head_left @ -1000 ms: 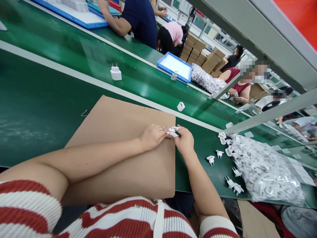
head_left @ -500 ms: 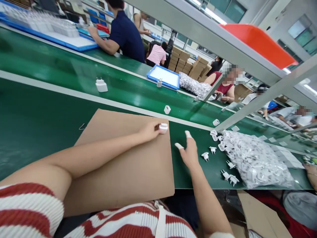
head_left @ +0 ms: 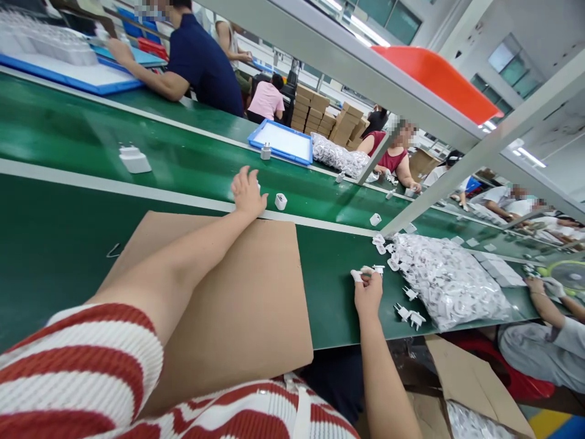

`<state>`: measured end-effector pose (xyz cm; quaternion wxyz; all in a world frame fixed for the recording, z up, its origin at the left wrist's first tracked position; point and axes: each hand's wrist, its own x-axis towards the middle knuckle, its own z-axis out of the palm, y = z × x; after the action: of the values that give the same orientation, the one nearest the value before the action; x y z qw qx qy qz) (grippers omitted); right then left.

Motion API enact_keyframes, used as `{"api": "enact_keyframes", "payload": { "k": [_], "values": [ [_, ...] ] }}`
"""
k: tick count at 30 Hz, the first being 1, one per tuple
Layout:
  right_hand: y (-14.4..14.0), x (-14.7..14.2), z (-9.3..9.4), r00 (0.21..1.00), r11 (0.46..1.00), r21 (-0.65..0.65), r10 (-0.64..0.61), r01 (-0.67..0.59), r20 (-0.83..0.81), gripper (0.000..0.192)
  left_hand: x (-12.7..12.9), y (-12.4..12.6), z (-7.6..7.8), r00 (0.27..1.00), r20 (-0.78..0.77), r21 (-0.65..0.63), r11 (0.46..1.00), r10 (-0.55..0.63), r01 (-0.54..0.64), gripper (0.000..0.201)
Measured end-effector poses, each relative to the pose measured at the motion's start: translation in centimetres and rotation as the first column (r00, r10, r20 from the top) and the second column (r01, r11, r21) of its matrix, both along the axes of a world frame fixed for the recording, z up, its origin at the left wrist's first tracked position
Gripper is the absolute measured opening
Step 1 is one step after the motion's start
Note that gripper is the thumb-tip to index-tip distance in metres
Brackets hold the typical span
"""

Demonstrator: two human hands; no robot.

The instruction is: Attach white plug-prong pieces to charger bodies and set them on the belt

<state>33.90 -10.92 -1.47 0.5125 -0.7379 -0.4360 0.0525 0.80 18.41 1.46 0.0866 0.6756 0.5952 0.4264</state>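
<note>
- A white charger (head_left: 133, 160) with two prongs stands alone on the far green belt (head_left: 68, 131), well apart from both hands.
- A brown cardboard sheet (head_left: 237, 292) lies flat on the green table (head_left: 55, 244) in front of the person; the left forearm stretches across it.
- The left hand (head_left: 247, 192) reaches past the far edge of the cardboard, over the pale strip that divides table from belt. Its fingers are spread and bent downward over a small white piece that is almost fully hidden; whether they grip it cannot be told.
- A small white cube adapter (head_left: 280, 201) sits on the belt just beside the left hand, to its right, not touched.
- Farther back, a blue tray (head_left: 299, 160) with a white liner lies on the belt, a small plug upright at its near left corner.
- The right hand (head_left: 368, 292) rests on the table to the right of the cardboard. Its fingers, capped in white finger cots, pinch a small white plug part (head_left: 375, 269) at the fingertips.
- Loose white plug pieces (head_left: 409, 314) lie scattered on the table just right of that hand.
- A clear bag of white plug parts (head_left: 443, 280) lies beyond them, near the table edge.
- Other people sit along the opposite side of the belt, their hands on their own work.
</note>
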Motion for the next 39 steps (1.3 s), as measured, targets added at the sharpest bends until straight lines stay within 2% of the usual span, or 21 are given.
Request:
{"api": "enact_keyframes", "payload": {
  "k": [1,2,3,4,5,7,9,11,13,15,17,20,22,24,27,30,36,39],
  "values": [
    [0.2,-0.3,0.2,0.996,1.000,0.003,0.029,-0.028,-0.086,0.052,0.5,-0.2,0.0,0.990,-0.064,0.044,0.990,-0.128,0.131,0.074],
    [0.3,-0.5,0.4,0.982,0.998,0.002,0.063,-0.063,-0.179,0.051,0.9,-0.2,-0.1,0.954,-0.132,0.029,0.960,-0.271,0.277,0.070],
    [0.3,-0.8,0.7,0.957,0.995,0.001,0.097,-0.101,-0.275,0.052,1.2,0.1,-0.2,0.903,-0.177,-0.026,0.919,-0.392,0.393,0.065],
    [0.3,-1.0,1.0,0.922,0.990,0.004,0.131,-0.139,-0.364,0.052,1.4,0.4,-0.4,0.862,-0.192,-0.097,0.883,-0.469,0.459,0.060],
    [0.3,-1.3,1.5,0.883,0.985,0.009,0.160,-0.174,-0.442,0.052,1.5,0.9,-0.6,0.849,-0.184,-0.164,0.867,-0.496,0.471,0.055],
    [0.1,-1.7,2.3,0.799,0.969,0.014,0.212,-0.247,-0.562,0.050,1.6,1.6,-0.8,0.879,-0.156,-0.248,0.879,-0.451,0.407,0.047],
    [0.0,-2.1,3.3,0.725,0.944,0.017,0.264,-0.330,-0.636,0.048,1.7,1.3,-0.7,0.903,-0.147,-0.248,0.899,-0.404,0.362,0.042],
    [0.2,-2.6,4.2,0.672,0.913,0.022,0.317,-0.408,-0.669,0.047,1.9,-0.7,-0.3,0.878,-0.132,-0.207,0.879,-0.460,0.430,0.036],
    [1.1,-3.2,5.2,0.649,0.888,0.040,0.365,-0.457,-0.667,0.049,2.2,-4.2,0.1,0.813,-0.091,-0.154,0.815,-0.575,0.559,0.032],
    [2.7,-4.0,6.1,0.664,0.871,0.058,0.415,-0.489,-0.622,0.052,2.6,-8.4,0.1,0.742,-0.030,-0.116,0.740,-0.669,0.663,0.030],
    [4.7,-5.3,6.7,0.712,0.850,0.050,0.471,-0.525,-0.521,0.050,3.0,-12.1,-0.5,0.689,0.031,-0.092,0.685,-0.724,0.723,0.030],
    [7.5,-7.9,6.9,0.770,0.798,-0.009,0.578,-0.602,-0.272,0.036,2.9,-15.3,-1.5,0.703,0.107,-0.101,0.696,-0.703,0.711,0.036],
    [8.6,-9.7,6.3,0.764,0.763,-0.047,0.641,-0.644,-0.072,0.027,2.7,-15.8,-2.0,0.733,0.151,-0.101,0.727,-0.664,0.679,0.042],
    [9.0,-11.1,5.3,0.753,0.756,-0.050,0.654,-0.652,0.073,0.026,2.4,-15.4,-2.2,0.748,0.178,-0.111,0.742,-0.640,0.661,0.041],
    [8.6,-12.1,4.0,0.751,0.772,-0.039,0.627,-0.634,0.206,0.026,2.3,-14.6,-2.3,0.751,0.215,-0.163,0.736,-0.624,0.657,0.041],
    [8.0,-12.1,3.9,0.711,0.786,-0.083,0.594,-0.613,0.376,0.025,2.6,-14.3,-2.5,0.725,0.276,-0.175,0.709,-0.631,0.684,0.038],
    [8.2,-12.2,4.6,0.619,0.775,-0.190,0.605,-0.603,0.501,0.031,2.8,-14.3,-3.0,0.708,0.284,-0.143,0.702,-0.646,0.698,0.036],
    [8.4,-12.2,4.4,0.592,0.784,-0.198,0.584,-0.588,0.555,0.031,2.7,-14.2,-3.0,0.715,0.275,-0.146,0.707,-0.643,0.692,0.035]
  ]
}}
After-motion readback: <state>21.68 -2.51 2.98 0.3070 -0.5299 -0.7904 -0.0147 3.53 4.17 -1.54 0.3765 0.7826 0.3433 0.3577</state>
